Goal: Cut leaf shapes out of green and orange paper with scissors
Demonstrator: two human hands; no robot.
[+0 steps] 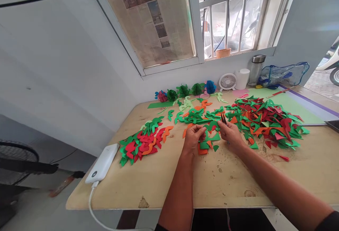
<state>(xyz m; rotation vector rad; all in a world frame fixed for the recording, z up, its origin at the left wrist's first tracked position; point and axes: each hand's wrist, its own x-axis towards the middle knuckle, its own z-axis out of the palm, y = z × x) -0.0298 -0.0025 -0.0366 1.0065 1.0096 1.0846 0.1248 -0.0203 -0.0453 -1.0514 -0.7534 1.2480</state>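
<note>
My right hand (230, 134) is closed around small dark scissors (224, 118), whose tips point up and away from me. Beside it on the left, my left hand (194, 136) has its fingers pinched together; whatever they hold is too small to make out. Green and orange paper scraps (212, 137) lie between and just under the hands. A large heap of red, green and orange paper pieces (265, 118) is to the right of the hands. Another pile of cut red, green and orange shapes (144, 143) lies on the left.
On the wooden table (212, 188) a white power bank (102, 164) with a cable sits at the left edge. Paper ornaments (183, 90), a small fan (227, 82), a white cylinder (242, 79) and a glass bottle (256, 70) line the wall.
</note>
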